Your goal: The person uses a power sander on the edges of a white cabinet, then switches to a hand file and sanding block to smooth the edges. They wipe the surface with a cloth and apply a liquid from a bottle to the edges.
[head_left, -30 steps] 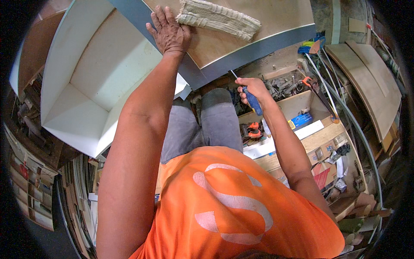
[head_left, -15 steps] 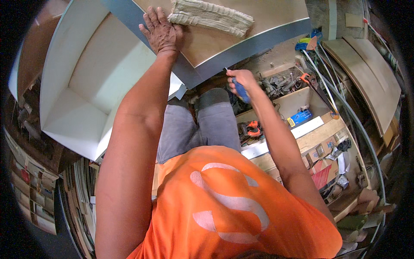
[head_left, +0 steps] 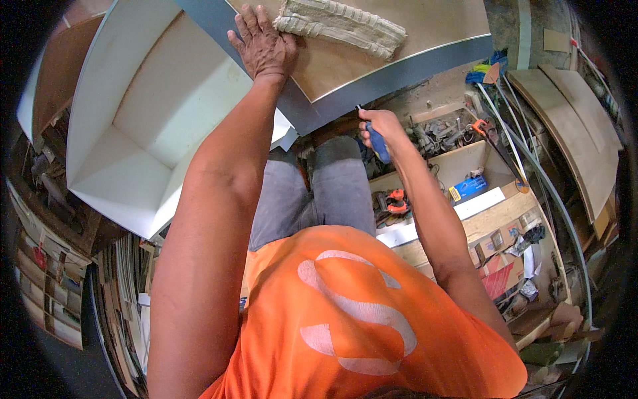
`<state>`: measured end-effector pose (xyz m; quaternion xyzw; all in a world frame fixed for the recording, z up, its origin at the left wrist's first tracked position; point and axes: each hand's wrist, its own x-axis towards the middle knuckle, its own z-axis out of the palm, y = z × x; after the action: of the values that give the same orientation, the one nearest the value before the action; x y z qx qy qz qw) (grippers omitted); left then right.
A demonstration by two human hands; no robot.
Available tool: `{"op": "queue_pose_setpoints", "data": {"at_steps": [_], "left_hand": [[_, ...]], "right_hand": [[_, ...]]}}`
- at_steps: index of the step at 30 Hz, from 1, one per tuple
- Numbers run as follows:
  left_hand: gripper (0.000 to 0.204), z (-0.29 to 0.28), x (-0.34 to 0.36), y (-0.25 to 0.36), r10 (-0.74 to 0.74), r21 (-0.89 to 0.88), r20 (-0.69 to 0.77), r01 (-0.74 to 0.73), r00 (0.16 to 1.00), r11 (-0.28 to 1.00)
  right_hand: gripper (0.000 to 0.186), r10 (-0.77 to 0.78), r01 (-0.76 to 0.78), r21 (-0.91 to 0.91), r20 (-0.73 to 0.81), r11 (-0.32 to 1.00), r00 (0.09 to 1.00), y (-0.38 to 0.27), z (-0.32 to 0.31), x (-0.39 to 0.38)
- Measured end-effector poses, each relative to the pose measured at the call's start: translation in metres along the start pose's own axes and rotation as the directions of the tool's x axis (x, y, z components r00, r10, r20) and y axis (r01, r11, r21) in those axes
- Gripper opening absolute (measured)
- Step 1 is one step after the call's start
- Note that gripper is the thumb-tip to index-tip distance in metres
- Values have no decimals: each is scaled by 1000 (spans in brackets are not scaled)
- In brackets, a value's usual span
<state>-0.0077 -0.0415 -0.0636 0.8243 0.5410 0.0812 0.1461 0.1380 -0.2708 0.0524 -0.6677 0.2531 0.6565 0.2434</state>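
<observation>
My left hand lies flat with its fingers spread on a tan board with a wide grey border. Beside its fingers, a folded cream ribbed cloth rests on the board. My right hand is closed round a blue-handled tool, just off the board's near edge. From the fist a thin tip points up toward that grey edge; whether it touches cannot be made out, nor the tool's exact kind.
A white open cabinet box stands at the left. To the right is a wooden tray with an orange-and-black tool, a blue carton and scraps. An orange-handled saw leans there. Flat panels stand at the far right.
The whole view has shifted slightly, so most things sit a little further right. The left hand stays flat on the board; the right keeps the blue-handled tool near the edge.
</observation>
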Motion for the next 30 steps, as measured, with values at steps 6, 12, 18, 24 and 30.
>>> {"op": "queue_pose_setpoints", "data": {"at_steps": [6,12,18,24,30], "left_hand": [[77,-3,-2,-1,-8,-23,7,8,1000,1000],[77,-6,1,2,3,-23,11,-3,1000,1000],[78,-8,-1,3,-18,-35,28,19,999,999],[78,-7,-3,1,-23,-59,19,24,1000,998],[78,-6,-2,3,-26,-33,32,27,999,999]], "right_hand": [[19,6,-9,-105,-22,994,1000,-6,1,-5],[23,2,-10,-160,-53,987,999,-2,11,-8],[19,8,-19,-208,-55,978,998,-2,25,-6],[19,26,-40,-228,-62,973,998,-8,26,-15],[19,-49,35,-244,-53,969,997,-6,17,10]]}}
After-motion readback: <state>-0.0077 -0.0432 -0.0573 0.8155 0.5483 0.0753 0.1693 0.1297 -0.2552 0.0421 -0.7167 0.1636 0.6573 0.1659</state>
